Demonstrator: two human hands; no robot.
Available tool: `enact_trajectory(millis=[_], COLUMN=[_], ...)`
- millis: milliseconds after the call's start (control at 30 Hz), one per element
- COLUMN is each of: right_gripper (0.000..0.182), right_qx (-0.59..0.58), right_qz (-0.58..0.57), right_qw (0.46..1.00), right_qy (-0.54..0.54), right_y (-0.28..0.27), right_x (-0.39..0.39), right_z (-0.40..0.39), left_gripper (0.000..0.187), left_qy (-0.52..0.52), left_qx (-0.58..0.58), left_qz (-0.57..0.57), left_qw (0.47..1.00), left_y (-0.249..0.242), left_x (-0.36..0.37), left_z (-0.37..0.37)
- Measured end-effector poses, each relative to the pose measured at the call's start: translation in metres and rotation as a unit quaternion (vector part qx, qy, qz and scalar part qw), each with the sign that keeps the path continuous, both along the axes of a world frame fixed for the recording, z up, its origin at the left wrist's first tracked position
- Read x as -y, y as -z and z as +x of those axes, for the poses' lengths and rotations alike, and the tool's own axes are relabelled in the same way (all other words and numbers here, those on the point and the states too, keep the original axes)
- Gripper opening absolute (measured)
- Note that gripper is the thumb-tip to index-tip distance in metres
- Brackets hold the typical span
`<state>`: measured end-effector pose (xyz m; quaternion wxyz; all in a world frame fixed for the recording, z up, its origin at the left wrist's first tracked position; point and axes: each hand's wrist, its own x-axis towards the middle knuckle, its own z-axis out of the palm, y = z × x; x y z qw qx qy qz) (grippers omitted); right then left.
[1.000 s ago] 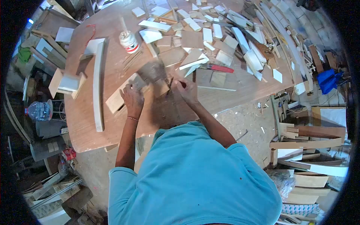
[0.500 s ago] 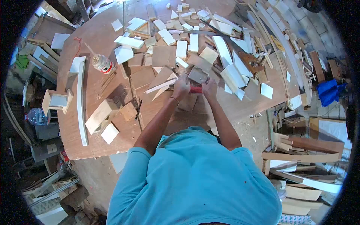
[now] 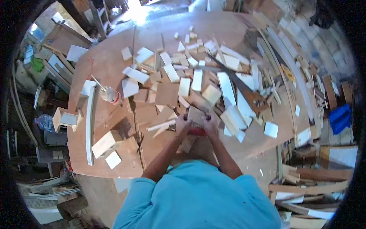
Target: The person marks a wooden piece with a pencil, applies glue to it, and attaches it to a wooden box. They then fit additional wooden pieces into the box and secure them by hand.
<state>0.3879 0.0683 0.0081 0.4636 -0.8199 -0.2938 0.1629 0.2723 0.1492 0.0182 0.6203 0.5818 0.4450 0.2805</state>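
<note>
Both my hands, left hand (image 3: 182, 124) and right hand (image 3: 210, 125), grip what looks like a red-handled tool (image 3: 196, 131); the glue bottle (image 3: 110, 94) stands upright, contents hidden.

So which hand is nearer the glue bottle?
Left. The left hand sits on the bottle's side of the red tool, across a stretch of table from the glue bottle; the right hand is just beyond it, farther off.

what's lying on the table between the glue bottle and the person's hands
In the head view, flat brown wood offcuts and a pale thin strip lie between the glue bottle and the hands.
</note>
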Motion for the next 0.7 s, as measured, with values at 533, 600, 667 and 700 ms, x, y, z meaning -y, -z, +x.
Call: enact_trajectory(millis=[533, 600, 667, 700], right_gripper=[0.035, 0.023, 0.018, 0.013], right_qx=[-0.523, -0.563, -0.538, -0.421], right_qz=[0.259, 0.174, 0.226, 0.196], right_qw=[0.800, 0.795, 0.812, 0.885], right_qy=[-0.141, -0.145, -0.005, 0.025], right_y=[-0.025, -0.018, 0.011, 0.030], right_x=[0.001, 0.006, 0.005, -0.005], right_z=[-0.038, -0.044, -0.054, -0.056], left_gripper=[0.023, 0.033, 0.028, 0.028], left_qy=[0.021, 0.111, 0.033, 0.079], left_qx=[-0.081, -0.092, 0.235, 0.244], left_qz=[0.310, 0.162, -0.001, -0.006], left_qw=[0.947, 0.976, 0.972, 0.967], left_y=[-0.057, -0.049, -0.031, -0.032], left_x=[0.035, 0.035, 0.040, 0.035], left_z=[-0.061, -0.082, -0.064, -0.053])
